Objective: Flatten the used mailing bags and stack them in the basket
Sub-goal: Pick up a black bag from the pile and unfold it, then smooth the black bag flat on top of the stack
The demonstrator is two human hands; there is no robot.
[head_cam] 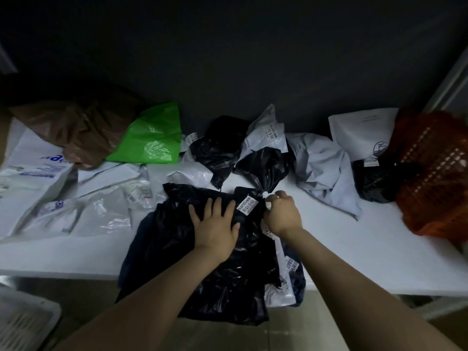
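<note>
The black mailing bag (228,287), overhanging the desk's (354,249) front edge, was pressed by the outspread left hand (215,224) and gripped by the curled right hand (281,214); a slide off was judged likely if pressure were eased.

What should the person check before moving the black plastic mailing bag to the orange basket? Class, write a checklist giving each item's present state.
1. Left hand pressing flat on the glossy black plastic mailing bag: ok.
2. Right hand pinching the bag's right edge: ok.
3. Bag flattened: not ok; it is creased and overhangs the white table.
4. Orange mesh plastic basket at the table's right end: ok.
5. Room inside the basket: cannot tell; its inside is too dark.
</note>
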